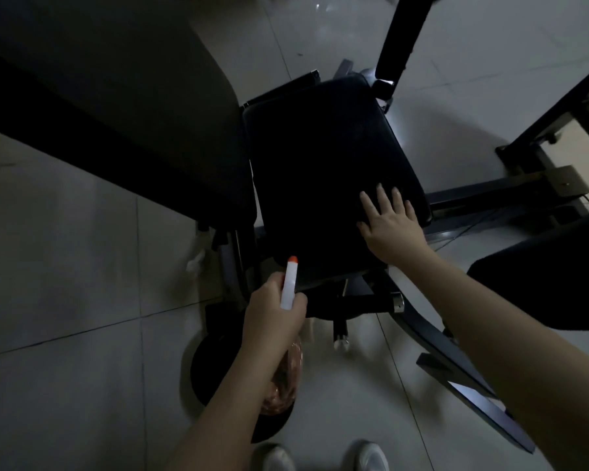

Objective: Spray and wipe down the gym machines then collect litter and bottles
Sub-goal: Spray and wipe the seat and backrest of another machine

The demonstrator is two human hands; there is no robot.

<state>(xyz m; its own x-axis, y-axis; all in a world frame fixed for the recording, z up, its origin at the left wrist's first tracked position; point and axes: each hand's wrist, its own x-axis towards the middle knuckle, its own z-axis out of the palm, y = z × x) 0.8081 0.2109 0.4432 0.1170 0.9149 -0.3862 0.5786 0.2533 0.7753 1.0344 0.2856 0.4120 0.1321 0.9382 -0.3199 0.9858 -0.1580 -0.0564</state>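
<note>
Gripping the spray bottle (pixel 289 284), left hand (pixel 272 316) hovers by the seat (pixel 320 158).

The left hand (pixel 272 314) and its forearm cover most of the spray bottle (pixel 288 287); only the white nozzle and a strip of clear body show. Left of the seat (pixel 320 164), a white scrap (pixel 195 261) on the floor is too blurred to name. Below the seat, the shoes (pixel 278 458) are cut off by the bottom edge. Right of the seat, a dark pad (pixel 541 273) runs past the right edge.
</note>
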